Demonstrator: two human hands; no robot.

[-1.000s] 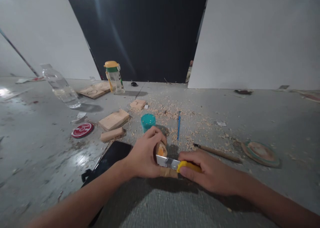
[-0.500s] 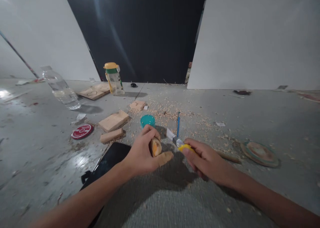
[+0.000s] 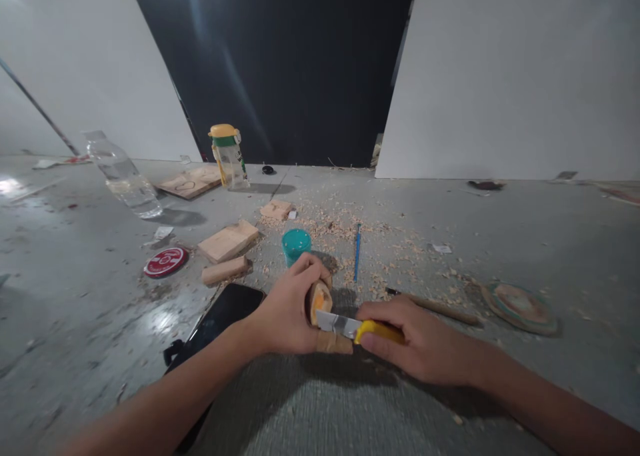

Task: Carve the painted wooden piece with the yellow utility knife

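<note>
A small carved piece of wood (image 3: 321,299) with an orange patch is gripped in my left hand (image 3: 293,309), whose thumb is wrapped in tan tape and stretches below the wood. My right hand (image 3: 417,336) is closed round the yellow handle of a utility knife (image 3: 377,331). The knife's wide blade points left and its tip meets the lower part of the wood's face. Just beyond my left hand stands a teal round container (image 3: 296,243).
Wood blocks (image 3: 229,241), a red lid (image 3: 166,262) and a black flat object (image 3: 235,309) lie left. Farther back are a clear bottle (image 3: 125,176) and a yellow-lidded bottle (image 3: 227,156). A blue stick (image 3: 357,253), wooden-handled tool (image 3: 445,309) and round disc (image 3: 520,306) lie right, amid wood shavings.
The knife has come down and left, from beside the wood onto its face. My left hand has shifted slightly right and down with the wood. The wooden-handled tool shows more fully now.
</note>
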